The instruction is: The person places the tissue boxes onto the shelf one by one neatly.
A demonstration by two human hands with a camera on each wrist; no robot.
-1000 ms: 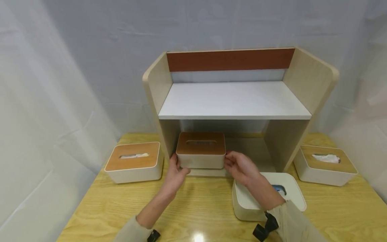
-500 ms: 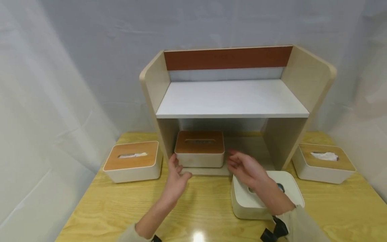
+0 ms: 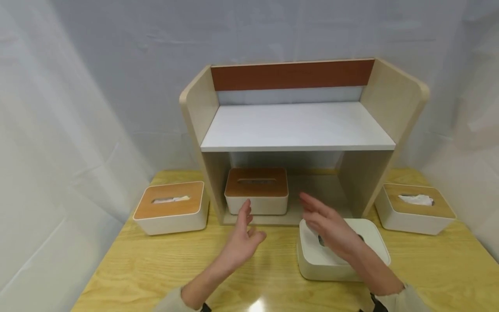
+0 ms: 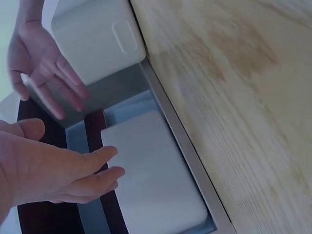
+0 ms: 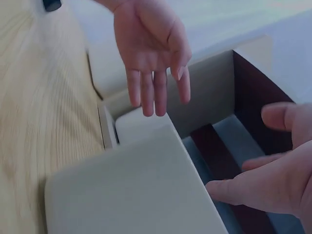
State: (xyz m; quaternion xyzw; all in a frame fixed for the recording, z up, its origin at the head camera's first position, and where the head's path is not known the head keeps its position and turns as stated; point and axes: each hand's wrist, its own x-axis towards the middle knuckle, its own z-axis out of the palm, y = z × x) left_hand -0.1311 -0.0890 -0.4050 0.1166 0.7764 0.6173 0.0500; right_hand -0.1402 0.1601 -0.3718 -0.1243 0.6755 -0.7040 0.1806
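Note:
A white tissue box with a brown wood lid [image 3: 257, 184] sits in the lower left of the shelf unit [image 3: 298, 125]. My left hand [image 3: 239, 245] is in front of that box, fingers relaxed and holding nothing. To its right, my right hand [image 3: 331, 227] hovers over an all-white tissue box [image 3: 335, 271] on the table, its fingers straight and bare. The left wrist view shows the left hand [image 4: 63, 170] in front of the box in the shelf [image 4: 151, 175]. In the right wrist view the right hand [image 5: 278, 170] is beside the white box [image 5: 131, 190].
A tissue box with an orange-brown lid [image 3: 171, 208] stands left of the shelf unit. Another with a lighter wood lid [image 3: 417, 212] stands to its right. All rest on a wooden table [image 3: 148, 268], with pale sheeting [image 3: 97, 108] behind and at the sides.
Both hands have come off the box in the shelf. The left moved right and toward me, the right drew back to the right. That box stays in place.

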